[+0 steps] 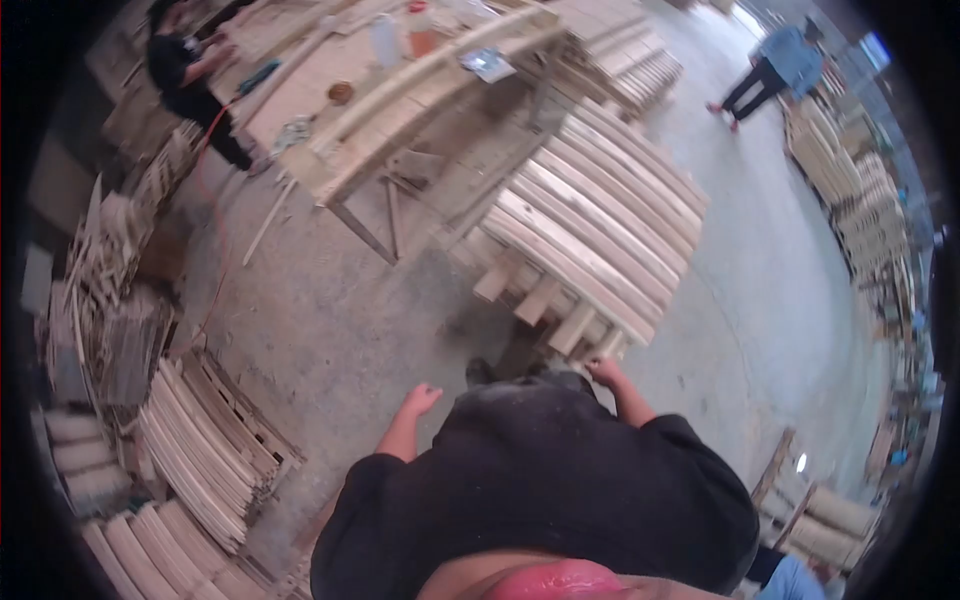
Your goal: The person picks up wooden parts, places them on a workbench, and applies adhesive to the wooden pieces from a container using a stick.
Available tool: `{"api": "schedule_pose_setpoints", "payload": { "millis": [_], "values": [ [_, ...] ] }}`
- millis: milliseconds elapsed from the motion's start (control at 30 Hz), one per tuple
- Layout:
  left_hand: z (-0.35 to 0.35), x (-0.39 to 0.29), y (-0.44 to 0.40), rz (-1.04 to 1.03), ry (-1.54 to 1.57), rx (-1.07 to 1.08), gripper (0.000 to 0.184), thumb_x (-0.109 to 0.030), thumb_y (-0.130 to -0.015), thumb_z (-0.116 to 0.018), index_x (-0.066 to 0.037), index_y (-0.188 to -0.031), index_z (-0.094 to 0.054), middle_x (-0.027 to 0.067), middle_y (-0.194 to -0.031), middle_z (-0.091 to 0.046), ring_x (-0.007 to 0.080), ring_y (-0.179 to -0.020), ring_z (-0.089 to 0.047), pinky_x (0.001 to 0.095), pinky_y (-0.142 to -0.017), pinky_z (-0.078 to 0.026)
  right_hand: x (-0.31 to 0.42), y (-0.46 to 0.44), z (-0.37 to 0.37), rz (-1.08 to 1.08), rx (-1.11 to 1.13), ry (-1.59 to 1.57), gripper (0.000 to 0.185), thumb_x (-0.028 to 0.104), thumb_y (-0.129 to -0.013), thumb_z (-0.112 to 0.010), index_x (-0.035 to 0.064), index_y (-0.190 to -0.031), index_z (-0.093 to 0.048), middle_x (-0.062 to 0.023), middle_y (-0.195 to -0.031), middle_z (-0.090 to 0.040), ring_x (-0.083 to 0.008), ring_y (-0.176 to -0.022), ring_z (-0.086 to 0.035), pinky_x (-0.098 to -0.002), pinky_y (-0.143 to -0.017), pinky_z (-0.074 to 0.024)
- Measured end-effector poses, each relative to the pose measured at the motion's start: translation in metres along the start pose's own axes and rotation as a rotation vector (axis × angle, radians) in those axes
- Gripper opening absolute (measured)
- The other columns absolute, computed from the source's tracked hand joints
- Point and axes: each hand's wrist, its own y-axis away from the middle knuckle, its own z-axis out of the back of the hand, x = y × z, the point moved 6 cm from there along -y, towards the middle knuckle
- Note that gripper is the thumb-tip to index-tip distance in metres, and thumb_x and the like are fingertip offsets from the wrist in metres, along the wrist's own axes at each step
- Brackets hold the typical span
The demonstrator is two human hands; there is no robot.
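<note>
My left hand [425, 398] hangs at my left side over the concrete floor, its fingers curled, and nothing can be made out in them. My right hand [603, 370] is at the near end of a stack of pale wooden slats [600, 215]. Its fingers are closed beside the end of a crosswise board [610, 345]; whether they touch or grip it cannot be told. The slats lie side by side, and several short crosswise board ends [537, 300] stick out beneath them toward me.
A long wooden workbench [420, 100] stands ahead, with a bottle of orange liquid [421, 35] on it. Stacked slats [200, 450] lie at left, near a red hose [222, 270]. One person [190, 75] stands at upper left, another [785, 65] at upper right.
</note>
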Motion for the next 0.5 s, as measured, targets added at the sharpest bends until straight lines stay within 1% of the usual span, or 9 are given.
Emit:
{"api": "schedule_pose_setpoints", "payload": {
  "millis": [67, 100, 133, 200, 300, 367, 433, 467, 500],
  "values": [
    [-0.006, 0.0, -0.045, -0.081, -0.003, -0.021, 0.071, -0.054, -0.086, -0.067, 0.001, -0.129, -0.058, 0.0253, -0.125, -0.064, 0.0372, -0.116, -0.062, 0.0448, -0.097, -0.049, -0.01, 0.016, 0.014, -0.058, 0.044, -0.169, 0.034, 0.039, -0.089, -0.063, 0.0064, -0.079, -0.064, -0.0048, -0.063, -0.06, -0.0176, -0.051, -0.055, -0.0357, -0.048, -0.0468],
    [0.006, -0.028, -0.033, -0.066, -0.028, -0.068, 0.067, -0.053, -0.087, -0.067, 0.002, -0.126, -0.06, 0.0248, -0.123, -0.065, 0.0372, -0.114, -0.063, 0.0438, -0.096, -0.05, -0.027, 0.017, 0.012, -0.129, 0.096, -0.118, 0.035, 0.04, -0.09, -0.061, 0.0059, -0.081, -0.063, -0.0054, -0.067, -0.062, -0.0179, -0.052, -0.056, -0.036, -0.049, -0.0474],
    [0.009, -0.044, -0.037, -0.09, 0.022, -0.054, 0.064, -0.052, -0.088, -0.066, 0.002, -0.121, -0.063, 0.0238, -0.119, -0.067, 0.0365, -0.112, -0.064, 0.043, -0.095, -0.05, -0.03, 0.028, 0.019, -0.209, 0.127, -0.182, 0.036, 0.04, -0.091, -0.06, 0.0038, -0.091, -0.066, -0.0075, -0.075, -0.066, -0.0188, -0.058, -0.06, -0.0363, -0.052, -0.0497],
    [0.015, -0.083, -0.028, -0.136, 0.063, -0.096, 0.06, -0.052, -0.087, -0.066, 0.002, -0.115, -0.066, 0.0225, -0.115, -0.069, 0.0355, -0.11, -0.065, 0.0427, -0.094, -0.05, -0.036, 0.039, 0.035, -0.191, 0.049, -0.22, 0.041, 0.037, -0.092, -0.062, 0.001, -0.109, -0.068, -0.0098, -0.087, -0.071, -0.0192, -0.072, -0.068, -0.034, -0.06, -0.0531],
    [-0.002, -0.115, -0.026, -0.155, 0.031, -0.084, 0.058, -0.05, -0.087, -0.068, 0.002, -0.112, -0.067, 0.0217, -0.114, -0.069, 0.0334, -0.108, -0.066, 0.0416, -0.093, -0.051, -0.058, 0.064, 0.057, -0.251, -0.035, -0.481, 0.039, 0.037, -0.094, -0.061, 0.0014, -0.108, -0.068, -0.0096, -0.09, -0.071, -0.0188, -0.075, -0.068, -0.0343, -0.06, -0.053],
    [-0.025, -0.134, -0.018, -0.108, -0.165, -0.095, 0.057, -0.049, -0.086, -0.068, 0.001, -0.112, -0.068, 0.0212, -0.114, -0.069, 0.0324, -0.108, -0.066, 0.0409, -0.093, -0.051, -0.093, 0.082, 0.064, -0.285, -0.02, -0.58, 0.038, 0.037, -0.095, -0.059, 0.0027, -0.108, -0.068, -0.0091, -0.093, -0.071, -0.0187, -0.075, -0.067, -0.0333, -0.058, -0.0516],
    [-0.051, -0.153, -0.015, -0.08, -0.304, -0.106, 0.056, -0.049, -0.085, -0.069, 0.0, -0.112, -0.069, 0.0207, -0.114, -0.07, 0.0318, -0.108, -0.066, 0.0404, -0.092, -0.051, -0.15, 0.1, 0.071, -0.291, 0.001, -0.598, 0.035, 0.037, -0.095, -0.059, 0.0042, -0.106, -0.068, -0.0078, -0.091, -0.07, -0.0174, -0.072, -0.065, -0.032, -0.056, -0.05],
    [-0.073, -0.163, -0.015, -0.07, -0.345, -0.1, 0.056, -0.049, -0.084, -0.07, 0.0, -0.113, -0.069, 0.0205, -0.114, -0.07, 0.0316, -0.107, -0.067, 0.0404, -0.092, -0.051, -0.207, 0.102, 0.054, -0.26, -0.057, -0.584, 0.034, 0.037, -0.095, -0.059, 0.0046, -0.105, -0.068, -0.0069, -0.088, -0.069, -0.016, -0.069, -0.062, -0.0319, -0.055, -0.0493],
    [-0.101, -0.178, -0.007, -0.034, -0.319, -0.082, 0.056, -0.049, -0.084, -0.07, -0.001, -0.113, -0.069, 0.0204, -0.114, -0.07, 0.0317, -0.107, -0.067, 0.0405, -0.092, -0.052, -0.231, 0.131, 0.067, -0.367, -0.002, -0.624, 0.034, 0.037, -0.095, -0.059, 0.005, -0.104, -0.068, -0.0065, -0.086, -0.069, -0.0157, -0.069, -0.062, -0.0315, -0.055, -0.049]
  ]
}}
